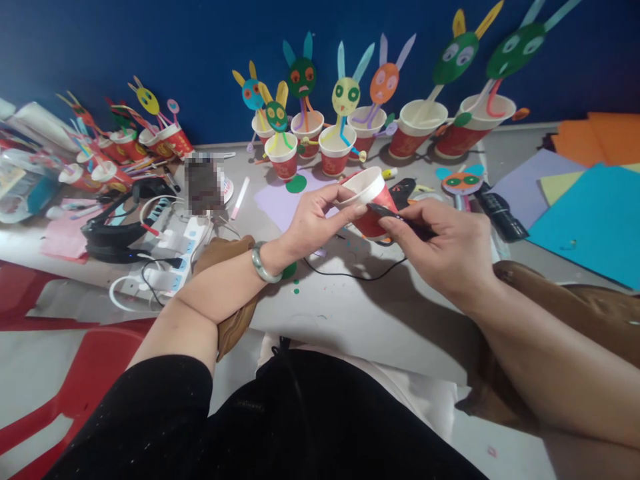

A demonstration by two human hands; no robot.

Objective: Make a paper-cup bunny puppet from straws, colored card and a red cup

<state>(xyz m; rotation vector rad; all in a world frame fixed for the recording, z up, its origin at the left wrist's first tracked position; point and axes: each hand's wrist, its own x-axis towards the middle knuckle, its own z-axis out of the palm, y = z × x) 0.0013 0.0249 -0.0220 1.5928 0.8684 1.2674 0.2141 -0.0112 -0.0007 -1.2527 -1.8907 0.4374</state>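
Note:
A red paper cup (373, 217) with a white rim is tilted above the table, its open mouth turned up. My left hand (320, 217), with a bangle on the wrist, grips it by the rim and side, thumb outside. Closed around a slim black tool with a narrow tip is my right hand (443, 243); the tip touches or nearly touches the cup's wall. The tool's kind is hard to make out, as the fingers cover much of it. Just beyond the right hand lies an orange paper animal face (461, 181) with blue ears.
Several finished cup puppets (283, 160) line the blue wall. Coloured paper sheets (593, 217) lie at the right beside a black cylinder (503, 212). A power strip (185, 260) with cables and a black headset (113, 230) occupy the left. A red chair (100, 373) stands at lower left.

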